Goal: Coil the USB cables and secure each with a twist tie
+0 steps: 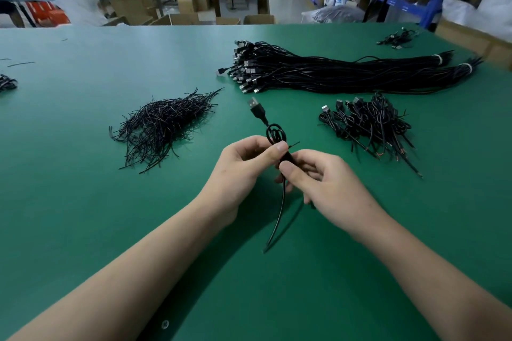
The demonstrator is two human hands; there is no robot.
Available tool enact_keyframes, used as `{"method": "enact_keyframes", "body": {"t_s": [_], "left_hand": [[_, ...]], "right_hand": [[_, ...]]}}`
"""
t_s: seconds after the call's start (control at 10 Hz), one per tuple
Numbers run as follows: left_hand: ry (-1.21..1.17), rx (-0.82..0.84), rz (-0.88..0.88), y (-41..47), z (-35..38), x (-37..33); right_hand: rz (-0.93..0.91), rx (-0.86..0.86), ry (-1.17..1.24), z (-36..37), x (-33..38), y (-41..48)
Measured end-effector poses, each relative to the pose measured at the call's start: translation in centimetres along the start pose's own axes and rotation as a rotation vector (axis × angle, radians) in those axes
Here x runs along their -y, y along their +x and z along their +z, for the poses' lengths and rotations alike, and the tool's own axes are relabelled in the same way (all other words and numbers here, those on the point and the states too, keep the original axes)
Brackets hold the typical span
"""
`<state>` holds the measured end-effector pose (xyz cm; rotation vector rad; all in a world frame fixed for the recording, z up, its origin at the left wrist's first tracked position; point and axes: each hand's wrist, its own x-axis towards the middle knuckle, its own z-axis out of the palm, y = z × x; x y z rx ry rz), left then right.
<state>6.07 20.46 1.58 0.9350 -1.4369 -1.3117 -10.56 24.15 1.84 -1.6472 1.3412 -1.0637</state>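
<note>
The green table (83, 202) fills almost the whole view. Its far edge runs straight across the top, and its right edge slants away on the far right. The widest stretch of open green lies on the near left, between the person's left forearm and the table's left side. A narrower lane of it runs up the middle between the heaps.

Two long bundles of straight cables (332, 75) lie far right of centre. Their plugs are fanned to the left, and each bundle is bound near its right end by one white band (437, 59). One heap of twist ties (163, 124) sits left of centre, well apart from the hands. One heap of coiled cables (371, 124) lies right of centre, near the bundles. Two small cable clusters sit at the margins, one at the far right corner (396, 37) and one cut off by the left edge (7, 83).

The two hands meet above the middle of the table. The left hand (238, 174) pinches the USB cable (274, 133) between thumb and curled fingers at its small loop. The right hand (327, 183) grips the same coil just below, thumb on top. The cable's plug (256, 109) points to the far side, and its tail hangs down toward the near side. One tie end (293, 144) pokes out to the right beside the left thumb.
</note>
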Motion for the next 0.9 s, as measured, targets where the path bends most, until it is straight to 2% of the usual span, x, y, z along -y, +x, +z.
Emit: {"method": "enact_keyframes", "body": {"t_s": [0.1, 0.2, 0.4, 0.5, 0.7, 0.8, 0.9], "left_hand": [[-0.014, 0.066, -0.073, 0.0, 0.1, 0.2], [0.091, 0.021, -0.095, 0.0, 0.1, 0.5], [0.213, 0.057, -0.068, 0.0, 0.0, 0.9], [0.229, 0.064, -0.051, 0.0, 0.1, 1.0], [0.232, 0.055, -0.033, 0.1, 0.0, 1.2], [0.222, 0.053, -0.032, 0.1, -0.1, 1.2], [0.219, 0.052, -0.037, 0.0, 0.2, 1.2]], "right_hand": [[0.02, -0.049, 0.001, -0.1, 0.3, 0.3], [0.065, -0.142, -0.081, -2.1, 1.2, 1.1], [0.153, -0.471, -0.881, -9.8, 1.6, 5.9], [0.217, -0.472, -1.136, -11.8, 1.1, 8.0], [0.333, -0.352, -1.197, -12.0, 0.3, 9.5], [0.326, -0.374, -1.224, -12.0, 1.1, 8.6], [0.023, -0.478, -0.928, -12.1, 2.3, 6.9]]}}
